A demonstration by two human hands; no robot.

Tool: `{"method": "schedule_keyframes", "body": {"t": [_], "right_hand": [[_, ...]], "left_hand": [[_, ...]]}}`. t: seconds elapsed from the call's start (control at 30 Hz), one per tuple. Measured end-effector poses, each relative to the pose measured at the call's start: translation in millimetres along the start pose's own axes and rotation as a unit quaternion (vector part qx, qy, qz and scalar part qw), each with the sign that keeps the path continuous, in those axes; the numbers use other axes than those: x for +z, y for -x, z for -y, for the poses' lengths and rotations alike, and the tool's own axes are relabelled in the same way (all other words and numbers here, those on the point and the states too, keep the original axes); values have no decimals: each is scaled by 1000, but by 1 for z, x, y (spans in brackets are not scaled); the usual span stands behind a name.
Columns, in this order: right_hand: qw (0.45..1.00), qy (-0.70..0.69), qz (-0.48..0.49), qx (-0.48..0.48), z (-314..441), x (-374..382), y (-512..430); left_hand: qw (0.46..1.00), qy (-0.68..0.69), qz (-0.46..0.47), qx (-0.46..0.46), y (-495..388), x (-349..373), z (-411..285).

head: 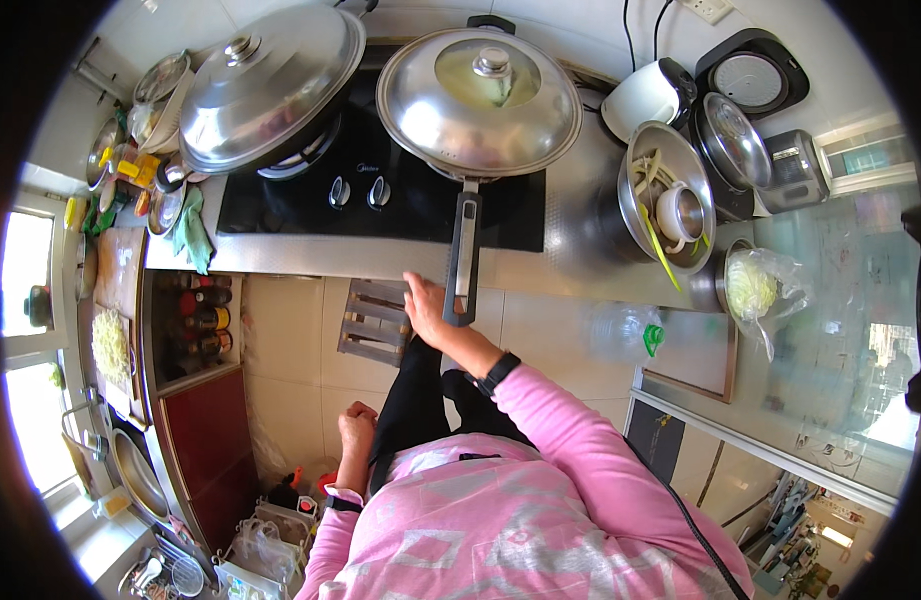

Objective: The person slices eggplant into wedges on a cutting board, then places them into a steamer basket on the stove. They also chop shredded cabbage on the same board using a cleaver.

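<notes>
My right hand [428, 307] is held out at the counter's front edge, just left of the long handle [464, 255] of a lidded wok; its fingers are slightly apart and nothing is seen in them. My left hand [357, 421] hangs low beside my left leg, its fingers curled in, with nothing visible inside. The wok's steel lid with a glass window [479, 105] covers the pan on the right of the black gas hob [423, 210]. A second wok under a domed steel lid [269, 90] stands on the hob's left.
On the right, a steel bowl [631, 202] holds peelings and a white cup, near a cabbage in a plastic bag [753, 285]. Shredded vegetable [111, 345] lies on the left counter. A slatted stool [372, 319] and a plastic bottle [618, 330] are below the counter's front edge.
</notes>
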State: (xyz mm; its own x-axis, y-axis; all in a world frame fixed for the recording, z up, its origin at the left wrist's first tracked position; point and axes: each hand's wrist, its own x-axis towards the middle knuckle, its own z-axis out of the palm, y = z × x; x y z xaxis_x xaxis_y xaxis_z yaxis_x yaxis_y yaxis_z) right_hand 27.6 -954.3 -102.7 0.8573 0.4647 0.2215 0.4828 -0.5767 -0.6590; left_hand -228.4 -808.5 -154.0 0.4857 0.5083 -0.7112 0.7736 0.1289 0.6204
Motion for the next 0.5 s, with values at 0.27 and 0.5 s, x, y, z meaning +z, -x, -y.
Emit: {"method": "schedule_keyframes", "body": {"t": [0.27, 0.5], "right_hand": [[988, 48, 10, 146, 29, 24, -57], [958, 162, -83, 224, 22, 54, -125]], "left_hand": [[999, 29, -27, -28, 35, -38, 14], [996, 73, -39, -32, 45, -86, 59]]}}
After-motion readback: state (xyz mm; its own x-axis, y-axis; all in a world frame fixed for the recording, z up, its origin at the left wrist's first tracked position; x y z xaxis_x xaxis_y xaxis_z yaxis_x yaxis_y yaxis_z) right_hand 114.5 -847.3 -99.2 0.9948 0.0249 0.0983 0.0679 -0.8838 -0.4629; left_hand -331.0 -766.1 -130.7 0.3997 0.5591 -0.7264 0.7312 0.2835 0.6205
